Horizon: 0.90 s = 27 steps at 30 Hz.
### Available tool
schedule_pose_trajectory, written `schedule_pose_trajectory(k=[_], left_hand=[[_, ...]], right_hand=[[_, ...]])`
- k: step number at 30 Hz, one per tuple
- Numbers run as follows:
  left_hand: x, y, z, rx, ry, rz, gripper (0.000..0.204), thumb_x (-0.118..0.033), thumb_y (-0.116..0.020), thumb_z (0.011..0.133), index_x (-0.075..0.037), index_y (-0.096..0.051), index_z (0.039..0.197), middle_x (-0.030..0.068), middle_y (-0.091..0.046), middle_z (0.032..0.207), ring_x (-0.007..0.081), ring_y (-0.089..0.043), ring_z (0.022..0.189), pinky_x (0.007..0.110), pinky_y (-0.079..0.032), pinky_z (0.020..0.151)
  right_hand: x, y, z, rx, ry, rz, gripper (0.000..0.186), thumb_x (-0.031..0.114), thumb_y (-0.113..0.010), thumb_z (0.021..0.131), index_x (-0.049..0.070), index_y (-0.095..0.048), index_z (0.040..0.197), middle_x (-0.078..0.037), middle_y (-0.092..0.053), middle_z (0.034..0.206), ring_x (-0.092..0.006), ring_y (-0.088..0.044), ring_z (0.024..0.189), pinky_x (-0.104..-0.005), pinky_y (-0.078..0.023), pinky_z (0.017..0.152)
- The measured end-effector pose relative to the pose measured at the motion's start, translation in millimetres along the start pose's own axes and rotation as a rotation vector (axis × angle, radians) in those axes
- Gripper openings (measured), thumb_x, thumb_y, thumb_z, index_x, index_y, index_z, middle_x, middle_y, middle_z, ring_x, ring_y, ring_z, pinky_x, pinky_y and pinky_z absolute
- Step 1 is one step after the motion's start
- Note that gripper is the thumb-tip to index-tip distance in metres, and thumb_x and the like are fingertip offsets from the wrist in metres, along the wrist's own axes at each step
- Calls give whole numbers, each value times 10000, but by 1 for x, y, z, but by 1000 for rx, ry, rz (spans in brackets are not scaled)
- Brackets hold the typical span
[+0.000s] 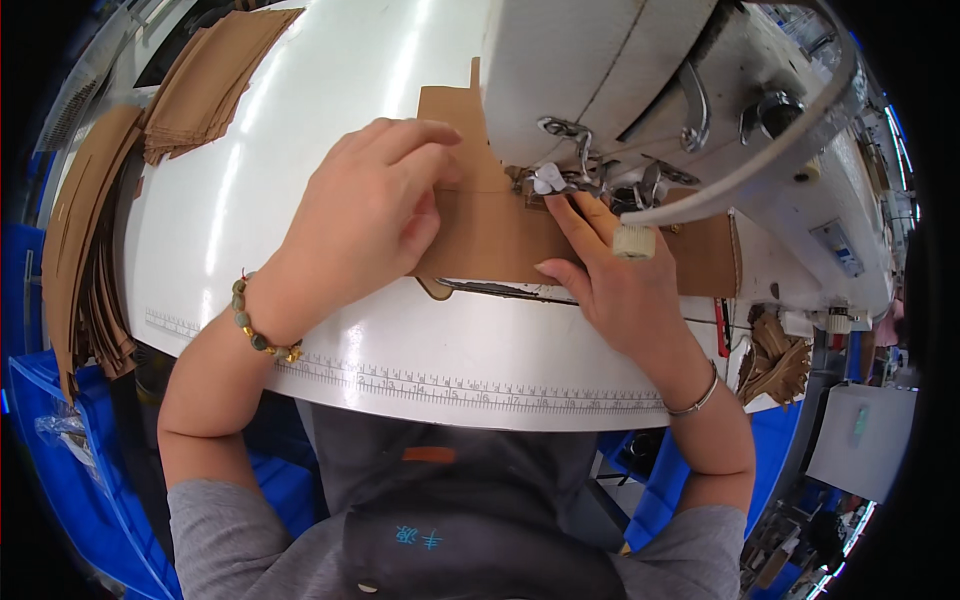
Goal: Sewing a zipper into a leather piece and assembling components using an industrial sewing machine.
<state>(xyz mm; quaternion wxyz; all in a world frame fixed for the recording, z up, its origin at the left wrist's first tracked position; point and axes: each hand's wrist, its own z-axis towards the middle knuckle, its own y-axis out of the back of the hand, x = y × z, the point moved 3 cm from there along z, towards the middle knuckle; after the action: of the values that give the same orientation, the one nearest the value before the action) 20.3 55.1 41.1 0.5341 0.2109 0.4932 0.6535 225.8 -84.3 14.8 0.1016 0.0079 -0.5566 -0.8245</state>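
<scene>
A brown flat fabric piece (490,235) lies under the needle area of a white sewing machine (570,70). My left hand (375,195) is at the piece's left edge, its fingers curled inward and closed; what they hold, if anything, is hidden. My right hand (625,285) rests on the fabric, fingers stretched forward, the index fingertip right beside the metal presser foot (548,180). The thumb points left along the fabric's near edge. A thin line runs across the piece to the left of the foot.
Stacked brown pieces (210,80) lie at the far left of the white table (300,120); more hang over its left edge (85,230). Crumpled brown scraps (775,355) sit at the right. A printed ruler (480,390) follows the near edge. Blue bins (85,470) stand below.
</scene>
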Motion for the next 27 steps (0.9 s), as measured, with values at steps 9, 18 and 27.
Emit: schedule_pose_trajectory(k=[9,18,27], left_hand=[[-21,-29,-18,137,-115,-73,628,-368,-769,878,-12,-635,1378,125,-636,1436,325,-580,1353,424,-480,1132],[-19,-38,-22,58,-127,-55,506,-301,-727,930,-21,-674,1349,100,-638,1442,291,-569,1372,388,-505,1110],[-18,-46,-22,80,-97,-155,489,-202,-740,911,40,-646,1326,110,-633,1277,280,-612,1227,349,-525,1044]], right_hand=[[-2,-2,0,26,7,13,551,411,-768,886,72,-712,1317,-124,-733,1112,-327,-679,1037,-493,-492,1032],[-2,31,-13,94,-9,-169,529,397,-783,892,131,-715,1344,-124,-738,1179,-296,-693,912,-419,-552,775],[-208,287,-101,-867,-556,-862,384,365,-632,1054,15,-787,1078,-80,-780,1067,-151,-679,866,-289,-525,748]])
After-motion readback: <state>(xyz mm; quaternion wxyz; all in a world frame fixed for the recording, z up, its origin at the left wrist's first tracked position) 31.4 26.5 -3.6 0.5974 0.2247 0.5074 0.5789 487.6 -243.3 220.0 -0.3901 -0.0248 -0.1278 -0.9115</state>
